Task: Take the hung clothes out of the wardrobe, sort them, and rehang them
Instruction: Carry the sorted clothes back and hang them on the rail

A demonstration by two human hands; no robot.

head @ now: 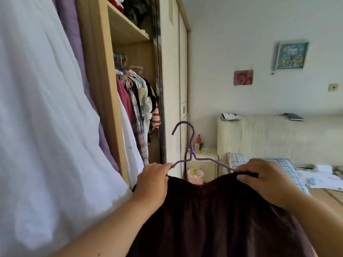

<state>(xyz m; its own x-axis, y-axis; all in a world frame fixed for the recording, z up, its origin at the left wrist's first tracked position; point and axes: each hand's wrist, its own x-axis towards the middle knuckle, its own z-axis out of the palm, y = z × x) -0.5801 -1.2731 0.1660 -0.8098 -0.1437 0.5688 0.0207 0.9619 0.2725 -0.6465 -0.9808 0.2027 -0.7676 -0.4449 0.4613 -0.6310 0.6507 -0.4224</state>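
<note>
Pale wood wardrobe [104, 71] open at left, mixed hung clothes [137, 101] packed inside. Dark maroon garment [213, 216], soft matte fabric, held low centre in front of it, draping down. Right hand [265, 180]: grip curled over garment's top edge and hanger arm. Left hand [152, 182]: grip pinching hanger's other end. Thin purple wire hanger [192, 145], long axis left-right, hook up, opening left.

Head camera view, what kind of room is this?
Most likely a bedroom: an open wardrobe with hanging clothes on its rail, a padded headboard with a checked pillow by it, and a small bedside cabinet between wardrobe and headboard.
</note>
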